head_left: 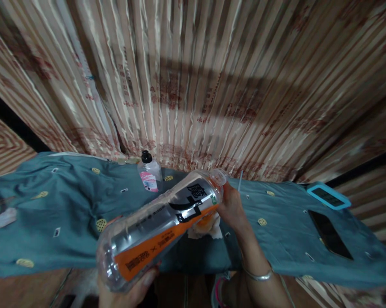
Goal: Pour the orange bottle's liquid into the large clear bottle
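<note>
A large clear plastic bottle (161,222) with a silver and orange label lies tilted across the middle of the view, held above the cloth. Its base points to the lower left and its neck to the upper right. My left hand (130,291) is closed round the base end from below. My right hand (232,205), with a silver bangle on the wrist, grips the neck end; the bottle hides some of its fingers. Partly hidden beneath the bottle, a white tissue-like piece (214,231) lies with something orange over it.
A small squeeze bottle (150,176) with a black cap and pink label stands at the back. On the teal cloth (74,209) to the right are a dark phone (330,234) and a blue-framed digital clock (329,196). A striped curtain (193,85) hangs behind.
</note>
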### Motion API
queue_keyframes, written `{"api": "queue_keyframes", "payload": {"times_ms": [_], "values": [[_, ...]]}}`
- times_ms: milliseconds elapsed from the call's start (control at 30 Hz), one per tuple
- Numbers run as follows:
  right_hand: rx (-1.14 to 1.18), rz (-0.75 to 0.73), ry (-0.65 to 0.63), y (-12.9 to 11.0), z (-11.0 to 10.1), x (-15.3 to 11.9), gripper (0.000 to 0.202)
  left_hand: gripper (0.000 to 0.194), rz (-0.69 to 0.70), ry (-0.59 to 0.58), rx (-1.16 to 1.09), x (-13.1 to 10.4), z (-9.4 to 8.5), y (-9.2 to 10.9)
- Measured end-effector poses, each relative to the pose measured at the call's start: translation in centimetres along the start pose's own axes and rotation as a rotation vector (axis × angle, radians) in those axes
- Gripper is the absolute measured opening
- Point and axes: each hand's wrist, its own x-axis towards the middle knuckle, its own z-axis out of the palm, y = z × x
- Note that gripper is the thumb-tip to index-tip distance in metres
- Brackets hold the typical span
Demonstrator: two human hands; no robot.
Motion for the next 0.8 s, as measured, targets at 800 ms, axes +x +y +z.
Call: {"api": "queue_keyframes", "payload": {"times_ms": [800], "values": [[-0.066,-0.048,0.074,1.8,1.1,0.1,0.023,0.093,-0.122,-0.048,-0.195,1.1,4.0,5.7]]}}
